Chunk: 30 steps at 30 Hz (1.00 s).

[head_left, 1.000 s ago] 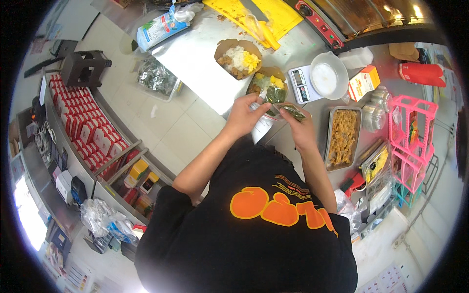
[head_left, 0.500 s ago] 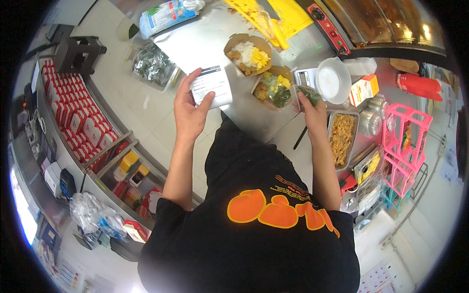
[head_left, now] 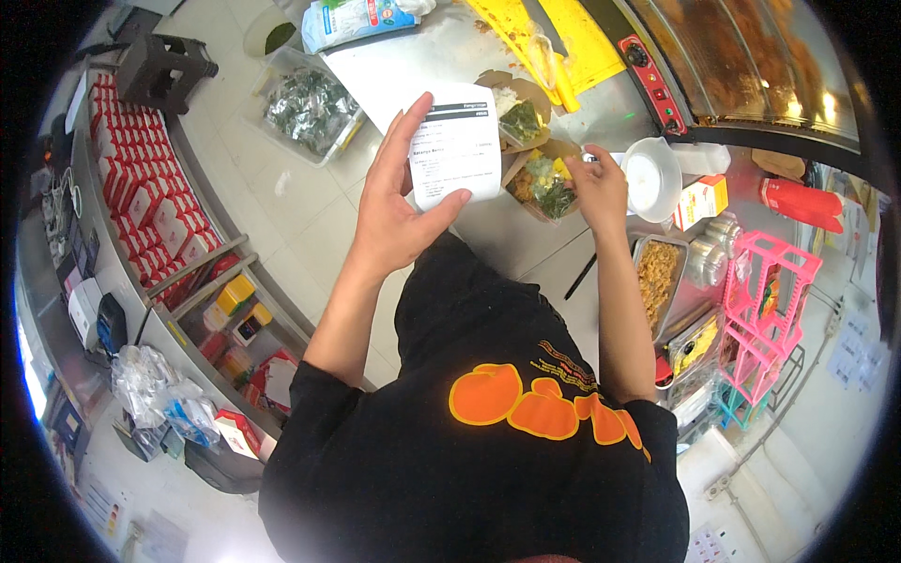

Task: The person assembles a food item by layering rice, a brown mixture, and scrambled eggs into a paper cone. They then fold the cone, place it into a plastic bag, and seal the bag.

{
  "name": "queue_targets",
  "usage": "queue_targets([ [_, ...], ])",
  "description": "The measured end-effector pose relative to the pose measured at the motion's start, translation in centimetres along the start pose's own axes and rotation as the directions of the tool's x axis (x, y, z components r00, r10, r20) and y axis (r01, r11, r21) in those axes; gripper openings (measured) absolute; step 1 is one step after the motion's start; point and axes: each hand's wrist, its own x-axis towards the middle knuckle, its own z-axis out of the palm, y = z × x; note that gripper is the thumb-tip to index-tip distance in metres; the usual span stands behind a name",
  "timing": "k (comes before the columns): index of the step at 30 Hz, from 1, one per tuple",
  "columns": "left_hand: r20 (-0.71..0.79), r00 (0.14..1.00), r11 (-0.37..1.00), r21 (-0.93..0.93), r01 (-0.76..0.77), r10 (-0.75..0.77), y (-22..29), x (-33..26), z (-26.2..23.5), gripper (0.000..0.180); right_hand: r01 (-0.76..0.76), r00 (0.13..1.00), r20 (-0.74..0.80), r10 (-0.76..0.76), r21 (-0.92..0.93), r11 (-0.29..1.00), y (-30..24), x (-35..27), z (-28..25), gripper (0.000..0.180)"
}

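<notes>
Finding: receipt (head_left: 455,155) in left hand (head_left: 392,218)

The metal surface (head_left: 446,54) bears the farther food box (head_left: 540,96) (partly behind the receipt) and the nearer food box (head_left: 563,147). Right hand (head_left: 603,190) is just beside the nearer; grip narrow, contents cannot be told. Left grip holds the receipt, print showing. Green packet (head_left: 521,123) lies in the farther box.

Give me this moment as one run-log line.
left hand: holding white slip | right hand: curled by nearer food box, hold unclear | farther food box: green packet inside
</notes>
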Motion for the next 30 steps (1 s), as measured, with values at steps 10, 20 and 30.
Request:
queue_targets([
  [10, 0.027, 0.999, 1.0, -0.016, -0.021, 0.021, 1.3, 1.5, 1.8, 0.089, -0.078, 0.982, -0.179, 0.059, -0.103, 0.992, 10.5, -3.8, 0.6, 0.036],
  [20, 0.098, 0.993, 0.996, -0.07, -0.062, 0.068, 2.0, 1.8, 3.2, 0.087, -0.064, 0.984, -0.173, 0.044, -0.111, 0.992, 11.1, -3.6, 2.3, 0.023],
  [30, 0.115, 0.991, 0.995, -0.081, -0.057, 0.067, 2.5, 1.8, 4.9, 0.088, -0.114, 0.993, -0.031, 0.112, -0.058, 0.992, 13.9, -4.7, 1.9, 0.031],
])
